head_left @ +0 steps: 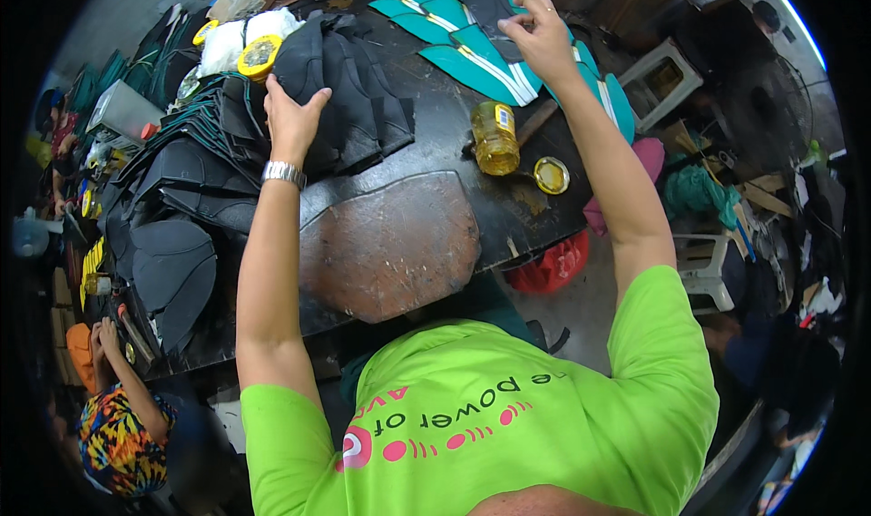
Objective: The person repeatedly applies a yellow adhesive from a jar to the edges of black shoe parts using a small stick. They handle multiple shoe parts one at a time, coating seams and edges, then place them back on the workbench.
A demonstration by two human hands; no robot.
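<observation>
My left hand (295, 117) lies with thumb and fingers apart at the edge of a row of overlapping black cut pieces (340, 89), at the left of the dark table. At the far side, my right hand (543, 42) hovers by a dark grey piece (485, 6) with finger and thumb spread. That piece lies over rows of teal pieces (476, 58) with white and yellow stripes. Whether the right fingertips touch it is hard to tell. Nearer me stands a glass jar (495, 148) of yellowish liquid, beside a round lid (551, 176).
A worn brown board (395, 244) lies at the table's near edge. More black pieces (177, 266) are piled on the left, behind them a yellow-rimmed round container (259, 56). White plastic stools (667, 85) stand right of the table. Another person's hands (104, 339) show at lower left.
</observation>
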